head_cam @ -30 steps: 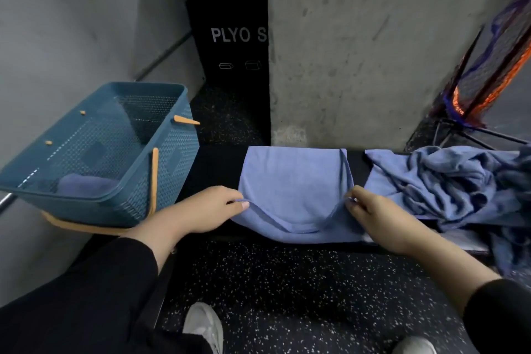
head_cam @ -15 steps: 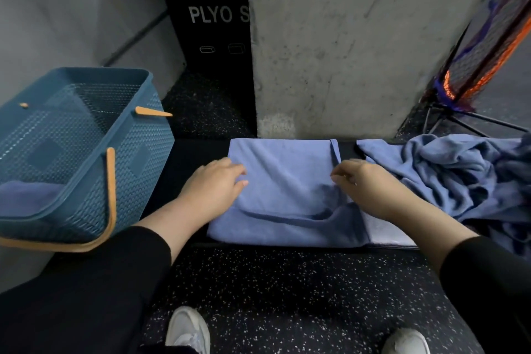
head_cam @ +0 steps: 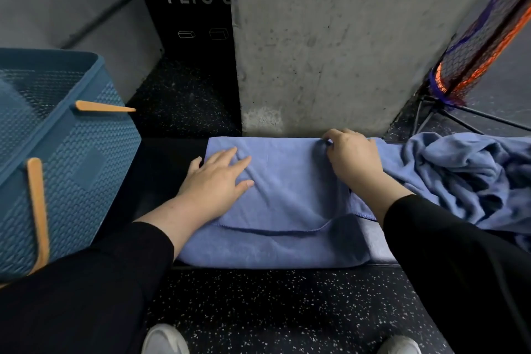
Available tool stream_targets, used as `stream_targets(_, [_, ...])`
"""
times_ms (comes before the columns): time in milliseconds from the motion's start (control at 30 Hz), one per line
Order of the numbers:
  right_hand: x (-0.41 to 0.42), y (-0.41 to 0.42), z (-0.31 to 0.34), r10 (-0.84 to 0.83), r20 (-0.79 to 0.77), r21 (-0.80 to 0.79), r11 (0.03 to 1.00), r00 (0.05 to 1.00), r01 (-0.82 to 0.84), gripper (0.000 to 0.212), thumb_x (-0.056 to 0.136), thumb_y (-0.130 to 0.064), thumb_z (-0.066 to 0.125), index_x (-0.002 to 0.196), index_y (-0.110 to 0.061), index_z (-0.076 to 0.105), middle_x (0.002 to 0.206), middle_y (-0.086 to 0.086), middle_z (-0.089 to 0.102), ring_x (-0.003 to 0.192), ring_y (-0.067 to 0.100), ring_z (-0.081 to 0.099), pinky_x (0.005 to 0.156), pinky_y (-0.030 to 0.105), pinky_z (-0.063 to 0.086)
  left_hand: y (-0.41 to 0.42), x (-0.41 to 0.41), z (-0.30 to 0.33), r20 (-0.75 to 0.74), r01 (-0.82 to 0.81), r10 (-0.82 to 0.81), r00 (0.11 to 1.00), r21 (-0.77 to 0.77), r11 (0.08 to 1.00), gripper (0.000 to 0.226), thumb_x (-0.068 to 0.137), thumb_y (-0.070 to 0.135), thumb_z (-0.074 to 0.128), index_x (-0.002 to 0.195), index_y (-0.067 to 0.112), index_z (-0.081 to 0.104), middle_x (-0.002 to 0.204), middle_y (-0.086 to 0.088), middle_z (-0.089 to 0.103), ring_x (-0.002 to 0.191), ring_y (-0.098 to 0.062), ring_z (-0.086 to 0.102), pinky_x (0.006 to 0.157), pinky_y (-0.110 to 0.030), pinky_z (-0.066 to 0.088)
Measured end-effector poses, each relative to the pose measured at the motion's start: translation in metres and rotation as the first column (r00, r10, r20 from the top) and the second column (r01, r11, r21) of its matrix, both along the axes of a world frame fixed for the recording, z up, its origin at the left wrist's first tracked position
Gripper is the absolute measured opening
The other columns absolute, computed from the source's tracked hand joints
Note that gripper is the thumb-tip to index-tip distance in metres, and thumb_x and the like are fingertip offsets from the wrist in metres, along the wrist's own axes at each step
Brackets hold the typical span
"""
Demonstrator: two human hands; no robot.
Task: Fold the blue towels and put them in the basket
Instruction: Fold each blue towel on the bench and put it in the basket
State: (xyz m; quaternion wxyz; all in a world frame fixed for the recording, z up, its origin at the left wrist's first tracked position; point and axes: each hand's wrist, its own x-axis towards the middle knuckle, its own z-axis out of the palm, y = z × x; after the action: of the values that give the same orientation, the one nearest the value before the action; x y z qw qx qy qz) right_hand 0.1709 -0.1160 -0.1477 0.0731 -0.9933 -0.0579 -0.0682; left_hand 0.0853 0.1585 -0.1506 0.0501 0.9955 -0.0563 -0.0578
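A blue towel [head_cam: 290, 187] lies folded over on the black bench, its upper layer ending in a curved hem short of the front edge. My left hand [head_cam: 215, 181] presses flat on the towel's left part, fingers straight. At the far right corner my right hand [head_cam: 352, 156] pinches the towel's edge with curled fingers. A heap of unfolded blue towels [head_cam: 465, 172] lies crumpled on the bench to the right. The teal basket [head_cam: 83, 169] with orange handles stands at the left; its inside is mostly out of view.
A concrete pillar [head_cam: 330, 37] rises right behind the bench. A black plyo box [head_cam: 189, 8] stands behind at the left. An orange and purple net on a metal stand [head_cam: 471, 46] is at the back right. Speckled black floor and my shoes lie below.
Both hands carried the towel's near edge away from me and laid it over the far half. My left hand let go and flattened on the cloth; my right hand reached the far right corner.
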Motion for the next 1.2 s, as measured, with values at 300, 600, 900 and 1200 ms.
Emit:
stream_targets(300, [0.006,-0.016,0.0,0.02,0.11,-0.139,0.99,0.994,-0.005,0.026,0.087,-0.015,0.055,0.105,-0.029,0.069,0.113,0.001,0.056,0.103,0.03,0.045,0.083,0.041,0.029,0.009,-0.002,-0.001,-0.046,-0.036,0.033,0.998,-0.063,0.997,0.066,0.097,0.067,0.035,0.156,0.041,0.023,0.167,0.013,0.012,0.153,-0.009,0.007,0.121,-0.053,0.01])
stream_targets(600, [0.001,-0.013,0.002,0.031,-0.085,-0.229,0.972,0.996,-0.049,0.035,0.091,-0.012,0.041,0.116,-0.024,0.063,0.122,-0.008,0.063,0.115,0.022,0.047,0.098,0.05,0.025,0.015,-0.002,0.0,-0.13,-0.061,0.048,0.99,-0.099,0.993,0.068,0.099,0.064,0.034,0.159,0.039,0.015,0.168,0.014,0.0,0.154,-0.007,-0.003,0.122,-0.056,0.001])
stream_targets(900, [-0.073,-0.006,0.029,0.466,-0.269,0.191,0.883,0.843,-0.428,0.024,0.092,-0.043,0.063,0.103,-0.023,0.07,0.094,-0.007,0.063,0.083,0.018,0.063,0.078,0.034,0.049,0.011,-0.035,0.026,0.034,0.193,-0.191,0.981,-0.093,0.977,0.044,0.094,0.064,0.047,0.12,0.032,0.064,0.12,0.014,0.057,0.12,-0.01,0.051,0.092,-0.032,0.032])
stream_targets(1200, [-0.125,-0.024,0.036,0.403,-0.34,-0.066,0.891,0.85,-0.449,0.016,0.09,-0.042,0.062,0.098,-0.028,0.062,0.103,-0.01,0.057,0.105,0.016,0.057,0.084,0.036,0.041,0.025,-0.079,0.031,-0.092,0.25,-0.247,0.965,0.022,0.968,0.025,0.092,0.055,0.058,0.102,0.032,0.059,0.107,0.014,0.046,0.111,-0.009,0.045,0.088,-0.033,0.032])
